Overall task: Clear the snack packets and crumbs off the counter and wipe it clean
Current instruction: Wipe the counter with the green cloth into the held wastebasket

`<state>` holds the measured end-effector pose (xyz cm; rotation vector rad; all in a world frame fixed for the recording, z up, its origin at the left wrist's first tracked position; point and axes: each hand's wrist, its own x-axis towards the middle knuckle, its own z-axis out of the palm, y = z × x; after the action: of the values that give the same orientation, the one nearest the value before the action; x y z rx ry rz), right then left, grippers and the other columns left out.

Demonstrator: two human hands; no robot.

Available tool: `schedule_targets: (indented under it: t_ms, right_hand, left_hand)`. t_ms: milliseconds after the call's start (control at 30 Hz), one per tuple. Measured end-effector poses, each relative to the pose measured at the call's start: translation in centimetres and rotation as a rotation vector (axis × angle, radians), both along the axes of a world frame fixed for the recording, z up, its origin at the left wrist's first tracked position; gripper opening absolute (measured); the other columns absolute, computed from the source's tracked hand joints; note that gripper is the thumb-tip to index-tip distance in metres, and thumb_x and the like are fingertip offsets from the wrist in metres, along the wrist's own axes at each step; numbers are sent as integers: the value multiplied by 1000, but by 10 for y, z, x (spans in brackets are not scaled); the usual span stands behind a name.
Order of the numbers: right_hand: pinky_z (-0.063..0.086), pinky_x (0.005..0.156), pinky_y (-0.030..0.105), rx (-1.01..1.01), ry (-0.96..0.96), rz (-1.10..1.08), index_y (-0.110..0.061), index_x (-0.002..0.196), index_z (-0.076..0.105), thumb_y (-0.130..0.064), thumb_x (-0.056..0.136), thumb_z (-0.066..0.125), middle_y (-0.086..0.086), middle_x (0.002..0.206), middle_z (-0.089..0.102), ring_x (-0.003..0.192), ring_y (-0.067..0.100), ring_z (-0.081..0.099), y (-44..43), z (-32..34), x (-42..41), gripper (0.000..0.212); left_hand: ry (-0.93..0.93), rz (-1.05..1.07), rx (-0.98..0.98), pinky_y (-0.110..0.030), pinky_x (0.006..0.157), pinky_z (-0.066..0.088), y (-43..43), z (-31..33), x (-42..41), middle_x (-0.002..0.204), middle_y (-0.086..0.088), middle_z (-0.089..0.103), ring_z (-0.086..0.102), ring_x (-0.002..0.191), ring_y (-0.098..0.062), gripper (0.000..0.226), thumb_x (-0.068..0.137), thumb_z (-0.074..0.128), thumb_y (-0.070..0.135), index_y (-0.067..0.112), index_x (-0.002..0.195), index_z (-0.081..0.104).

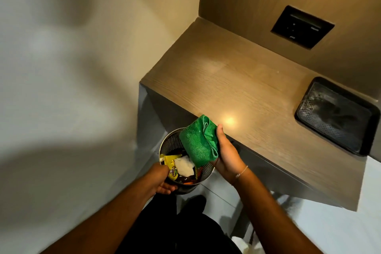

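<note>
My right hand (225,153) grips a folded green cloth (198,141) at the front edge of the wooden counter (237,82), and the cloth hangs over a metal mesh bin (172,142). My left hand (162,181) holds the bin by its near side, just below the counter edge. Inside the bin lie a yellow snack packet (172,166), a crumpled white tissue (184,166) and darker wrappers (190,179). The counter top shows bare wood with a bright light reflection.
A black tray (338,116) sits on the counter at the right. A black socket panel (302,27) is set into the wooden back wall. A pale wall stands to the left. The floor below is light tile, and something white (240,243) lies near my legs.
</note>
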<state>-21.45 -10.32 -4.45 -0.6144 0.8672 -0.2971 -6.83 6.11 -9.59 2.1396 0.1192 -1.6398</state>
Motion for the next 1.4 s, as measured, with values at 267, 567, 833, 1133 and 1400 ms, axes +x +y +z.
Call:
schedule_targets:
  t_ms: [267, 567, 833, 1133, 1400]
  right_hand:
    - [54, 110, 50, -51, 79, -1, -13, 137, 70, -45, 106, 55, 16, 132, 75, 123, 36, 72, 19, -23, 6, 47]
    - [55, 109, 51, 30, 200, -37, -10, 134, 71, -40, 106, 59, 17, 129, 76, 122, 35, 72, 37, -55, 27, 43]
    - [54, 111, 52, 133, 354, -68, -12, 136, 70, -48, 104, 57, 17, 128, 76, 120, 36, 73, 64, -167, 43, 49]
    - [64, 91, 42, 204, 340, -74, -16, 126, 79, -55, 90, 65, 17, 131, 75, 119, 34, 74, 96, -330, 65, 55]
    - [47, 116, 57, 175, 319, -119, -17, 155, 52, -45, 109, 46, 14, 148, 64, 137, 37, 62, 100, -417, 94, 54]
  left_hand:
    - [21, 90, -5, -23, 42, 55, 28, -2, -4, 65, -13, 78, 68, 41, -16, 35, 107, 36, 20, 6, 118, 67]
    - [61, 136, -48, -26, 42, 56, 60, -31, 1, 66, -13, 78, 70, 43, -18, 27, 104, 43, 17, 11, 119, 65]
    - [192, 314, -12, -38, 56, 63, 90, -179, 8, 80, -16, 82, 79, 61, -31, 40, 104, 56, 48, 14, 123, 66]
    - [255, 399, 42, -41, 65, 61, 73, -387, 48, 127, -33, 71, 71, 74, -36, 41, 109, 53, 31, 5, 140, 58]
    - [250, 385, 2, -51, 76, 65, 54, -470, 82, 120, -30, 74, 75, 86, -41, 39, 101, 63, 26, 11, 136, 58]
